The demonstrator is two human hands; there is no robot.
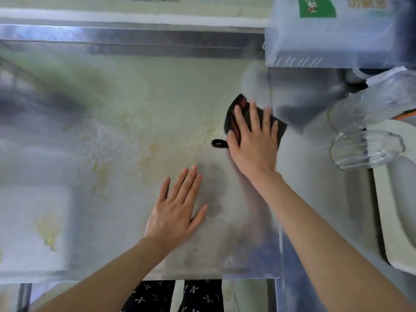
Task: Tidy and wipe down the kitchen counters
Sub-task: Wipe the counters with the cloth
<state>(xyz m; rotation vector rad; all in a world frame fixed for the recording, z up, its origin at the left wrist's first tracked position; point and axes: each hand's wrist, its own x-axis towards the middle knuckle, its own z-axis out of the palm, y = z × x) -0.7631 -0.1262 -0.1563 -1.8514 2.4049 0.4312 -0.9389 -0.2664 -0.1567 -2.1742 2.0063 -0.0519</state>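
A stainless steel counter (126, 136) fills the view, smeared with yellowish stains and a crumbly residue in its middle. My right hand (253, 140) lies flat on a dark cloth (231, 115) near the counter's right side, pressing it against the steel. A small black loop (218, 143) of the cloth sticks out to the left of the hand. My left hand (177, 210) rests palm down on the bare counter nearer the front edge, fingers spread, holding nothing.
A translucent plastic box (337, 41) with a green label stands at the back right. Clear glassware (364, 149) and a white tray (403, 221) sit along the right side. A seam (275, 176) separates the counter from the right section. A raised steel ledge runs along the back.
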